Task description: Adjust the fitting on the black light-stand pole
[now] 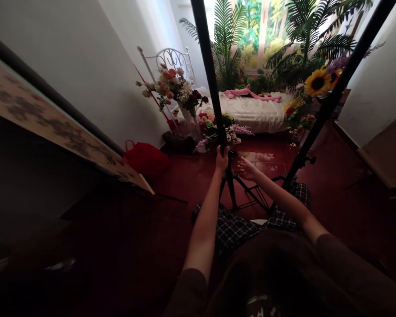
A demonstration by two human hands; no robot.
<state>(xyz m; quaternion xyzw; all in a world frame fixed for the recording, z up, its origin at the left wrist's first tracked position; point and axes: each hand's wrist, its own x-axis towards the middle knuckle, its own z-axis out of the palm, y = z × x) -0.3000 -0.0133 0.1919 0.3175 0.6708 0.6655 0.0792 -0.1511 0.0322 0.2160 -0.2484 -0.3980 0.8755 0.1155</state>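
A black stand pole (212, 79) rises in front of me, with spread legs at its foot. My left hand (221, 159) is wrapped round this pole low down, just above the legs. A dark clamp knob (232, 154) sticks out from the pole's right side. Close to the right of the knob is my right hand (247, 168), its fingers apart and slightly bent, with nothing visible in it. A second black stand pole (326, 105) leans up to the right, with a knob (311, 160) on its side.
Flower bouquets (176, 86) stand behind the left pole, and sunflowers (317, 82) behind the right one. Farther back are a bed (260, 115) with a white cover, a pink plush toy (247, 93) and palm plants (227, 39). A red bag (145, 158) lies left on the red floor (181, 176).
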